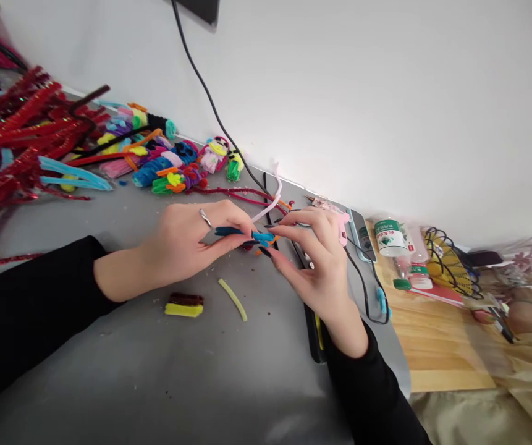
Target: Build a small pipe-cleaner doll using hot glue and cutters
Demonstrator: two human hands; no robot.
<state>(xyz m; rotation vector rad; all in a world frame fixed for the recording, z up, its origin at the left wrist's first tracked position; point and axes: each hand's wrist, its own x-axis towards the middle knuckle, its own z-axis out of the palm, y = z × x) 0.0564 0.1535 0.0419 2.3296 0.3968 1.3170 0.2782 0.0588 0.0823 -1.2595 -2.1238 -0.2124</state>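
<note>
My left hand (196, 238) pinches a small bundle of blue pipe cleaners (262, 238) between thumb and forefinger. From the other side, the thumb and fingers of my right hand (314, 256) close on the bundle's right end, where a bit of orange shows. Behind the hands a pale pink pipe cleaner (275, 196) bends upward; whether it joins the bundle I cannot tell. On the grey mat below lie a short brown and yellow bundle (184, 305) and one loose yellow-green piece (233, 299).
Red tinsel stems (20, 136) heap at the left, beside several colourful pipe-cleaner figures (159, 164). A pink glue gun (340, 222), a phone (363, 236) and a black cable (205, 86) lie toward the wall. Bottles (390, 238) stand on the wooden table (427, 334) at right.
</note>
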